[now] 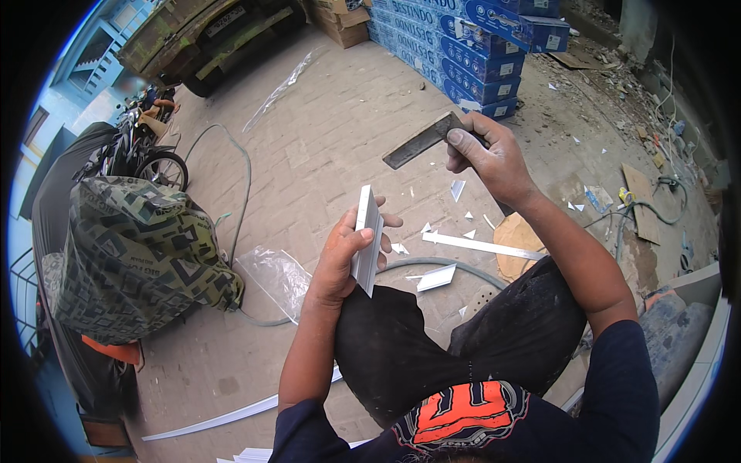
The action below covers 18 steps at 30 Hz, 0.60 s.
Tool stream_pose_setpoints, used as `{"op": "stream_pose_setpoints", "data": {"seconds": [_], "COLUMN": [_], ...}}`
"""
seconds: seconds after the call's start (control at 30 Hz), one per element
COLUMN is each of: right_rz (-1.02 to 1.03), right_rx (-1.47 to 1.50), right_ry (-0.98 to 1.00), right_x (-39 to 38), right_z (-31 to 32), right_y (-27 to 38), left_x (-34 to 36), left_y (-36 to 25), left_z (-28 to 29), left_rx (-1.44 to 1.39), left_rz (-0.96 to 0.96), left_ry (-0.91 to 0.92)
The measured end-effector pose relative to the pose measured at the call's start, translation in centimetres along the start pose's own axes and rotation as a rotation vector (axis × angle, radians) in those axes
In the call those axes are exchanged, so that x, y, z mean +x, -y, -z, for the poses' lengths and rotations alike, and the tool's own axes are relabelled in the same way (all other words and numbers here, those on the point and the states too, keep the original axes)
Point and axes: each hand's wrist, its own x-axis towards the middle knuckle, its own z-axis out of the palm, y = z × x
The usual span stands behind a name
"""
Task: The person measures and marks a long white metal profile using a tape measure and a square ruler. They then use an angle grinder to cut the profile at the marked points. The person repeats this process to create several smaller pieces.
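My left hand is closed around a short piece of white grooved moulding, which stands almost upright above my left knee. The moulding's ends look cut at a slant. Raised ahead and to the right, my right hand grips a dark metal try square at its corner. One arm of the square points left; part of the other shows below my wrist. The two tools of my hands are apart, with paving between them. Below, a cut moulding piece and a narrow white strip lie on the ground.
Small white offcuts and a brown sheet lie ahead. A grey hose crosses the paving near clear plastic film. Left stand a patterned cover and a motorcycle. Blue boxes and a truck stand farther off.
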Motion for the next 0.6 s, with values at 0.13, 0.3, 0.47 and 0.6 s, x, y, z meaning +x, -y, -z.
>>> {"op": "stream_pose_setpoints", "data": {"seconds": [0.13,0.3,0.47,0.6], "right_rz": [0.002,0.001,-0.008,-0.044], "right_rx": [-0.008,-0.015,0.030,0.050], "right_ry": [0.004,0.009,0.011,0.007], "right_x": [-0.02,0.02,0.09,-0.81], "right_z": [-0.03,0.03,-0.09,-0.12], "right_y": [0.13,-0.01,0.09,-0.33], "left_x": [0.08,0.13,-0.04,-0.56], "left_y": [0.15,0.26,-0.34,0.38], "left_z": [0.13,0.18,0.08,-0.16], "left_rx": [0.008,0.015,0.014,0.014], "left_rz": [0.002,0.007,0.020,0.030], "left_ry": [-0.002,-0.005,-0.009,-0.010]}}
